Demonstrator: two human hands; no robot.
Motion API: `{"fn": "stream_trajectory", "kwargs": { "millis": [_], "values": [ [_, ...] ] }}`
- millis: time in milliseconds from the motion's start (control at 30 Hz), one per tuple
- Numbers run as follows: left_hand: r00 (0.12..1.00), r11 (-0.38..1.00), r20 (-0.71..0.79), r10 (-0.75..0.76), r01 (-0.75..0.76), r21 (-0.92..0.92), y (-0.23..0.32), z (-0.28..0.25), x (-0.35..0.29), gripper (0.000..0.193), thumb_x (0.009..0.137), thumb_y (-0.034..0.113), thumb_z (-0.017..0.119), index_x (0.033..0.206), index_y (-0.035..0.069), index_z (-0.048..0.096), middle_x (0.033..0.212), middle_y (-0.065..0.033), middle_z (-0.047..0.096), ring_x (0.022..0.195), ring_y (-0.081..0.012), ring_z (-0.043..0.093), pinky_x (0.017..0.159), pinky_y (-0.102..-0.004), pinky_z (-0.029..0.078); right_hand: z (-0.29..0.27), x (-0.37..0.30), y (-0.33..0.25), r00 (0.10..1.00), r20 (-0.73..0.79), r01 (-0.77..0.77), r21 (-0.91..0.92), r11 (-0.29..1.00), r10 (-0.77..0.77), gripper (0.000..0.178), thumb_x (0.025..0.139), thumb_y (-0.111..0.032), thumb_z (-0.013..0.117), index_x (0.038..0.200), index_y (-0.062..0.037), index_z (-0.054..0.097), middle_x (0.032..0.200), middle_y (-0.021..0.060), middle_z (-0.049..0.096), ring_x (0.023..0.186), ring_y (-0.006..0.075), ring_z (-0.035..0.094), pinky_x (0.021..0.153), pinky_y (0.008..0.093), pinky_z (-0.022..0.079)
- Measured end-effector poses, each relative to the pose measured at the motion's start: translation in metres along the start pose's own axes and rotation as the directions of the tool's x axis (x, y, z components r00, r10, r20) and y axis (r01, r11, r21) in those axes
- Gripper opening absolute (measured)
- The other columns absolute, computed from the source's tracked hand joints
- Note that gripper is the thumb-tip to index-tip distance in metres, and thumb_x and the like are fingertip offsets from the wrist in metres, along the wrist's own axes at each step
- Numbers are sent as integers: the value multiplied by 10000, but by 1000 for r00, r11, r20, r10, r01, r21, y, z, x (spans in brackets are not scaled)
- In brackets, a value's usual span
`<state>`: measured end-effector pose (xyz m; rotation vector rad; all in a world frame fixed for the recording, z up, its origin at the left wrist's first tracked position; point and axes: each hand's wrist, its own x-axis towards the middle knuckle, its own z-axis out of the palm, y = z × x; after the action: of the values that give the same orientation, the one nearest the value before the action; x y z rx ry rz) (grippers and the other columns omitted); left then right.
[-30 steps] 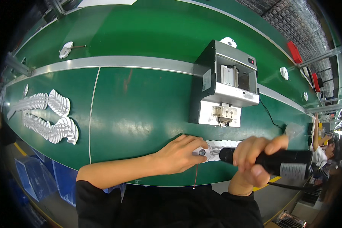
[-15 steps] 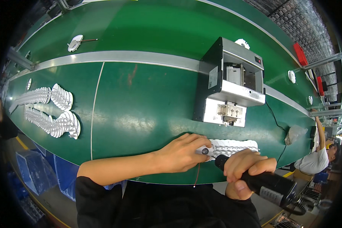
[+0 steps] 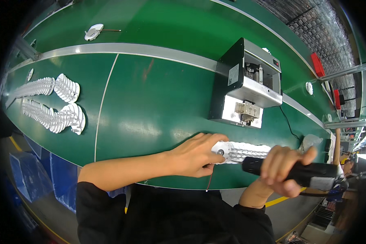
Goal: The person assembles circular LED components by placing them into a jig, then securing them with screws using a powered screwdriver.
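Note:
My right hand (image 3: 284, 168) is wrapped round a black electric screwdriver (image 3: 309, 174), held to the right and apart from the work. The screwdriver's front end lies near a row of white ribbed parts (image 3: 250, 150) on the table. At that row's left end my left hand (image 3: 197, 154) grips a round white part (image 3: 221, 149) with a dark round spot on it, fingers on its left edge. A thin red wire (image 3: 210, 179) hangs from beside this part toward the table's front edge.
A grey and black machine (image 3: 248, 83) stands beyond my hands, its black cord running right, near a clear plastic bag (image 3: 311, 142). More rows of white ribbed parts (image 3: 53, 120) lie at the left. A white part with a wire (image 3: 94, 32) sits on the far green surface.
My right hand has drawn the screwdriver away from the white part, to the right and slightly up. My left hand stays on the part. The whole view has shifted a little.

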<state>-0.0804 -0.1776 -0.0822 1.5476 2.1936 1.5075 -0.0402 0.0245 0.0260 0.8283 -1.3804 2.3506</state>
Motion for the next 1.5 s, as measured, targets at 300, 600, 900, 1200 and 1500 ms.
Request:
{"fn": "stream_trajectory", "kwargs": {
  "millis": [300,600,900,1200,1500],
  "values": [
    [1000,999,0,24,-24,-27,-5,7,-6,337,666,62,714,1001,86,680,1221,-151,528,1114,-322,521,914,-431,451,-45,24,-11,1000,7,30,-17,999,-30,472,727,-47,642,1139,-73,414,606,41,521,431,148,510,460,287,478],
    [875,985,460,-150,171,-4,-20,-101,22,554,523,45,715,1060,115,599,1165,-54,584,1136,-281,485,971,-415,339,-56,18,-14,996,-15,92,-28,995,-93,494,681,-15,680,1083,-78,401,549,49,539,396,153,525,417,279,481],
    [753,761,-596,-280,552,339,-93,-140,9,713,775,130,752,1384,26,395,1372,-170,469,1276,-322,445,1073,-431,338,-56,4,-19,995,80,68,-90,994,-61,470,656,16,724,1004,-62,417,552,67,573,423,174,564,446,304,519],
    [310,306,-926,-218,922,237,-178,-246,-14,794,750,299,758,1380,19,365,1325,-240,460,1232,-402,423,1030,-533,314,-46,-3,-10,996,-53,74,-53,996,-77,424,639,-12,745,958,-48,469,533,56,553,381,161,519,419,277,487],
    [648,654,-679,-344,685,323,-77,-217,1,614,669,45,749,1237,7,518,1119,-151,631,958,-308,656,794,-340,530,-55,3,-18,998,61,9,-91,996,-3,466,646,54,725,1030,-46,481,595,62,577,453,170,557,497,295,515]
  ]
}}
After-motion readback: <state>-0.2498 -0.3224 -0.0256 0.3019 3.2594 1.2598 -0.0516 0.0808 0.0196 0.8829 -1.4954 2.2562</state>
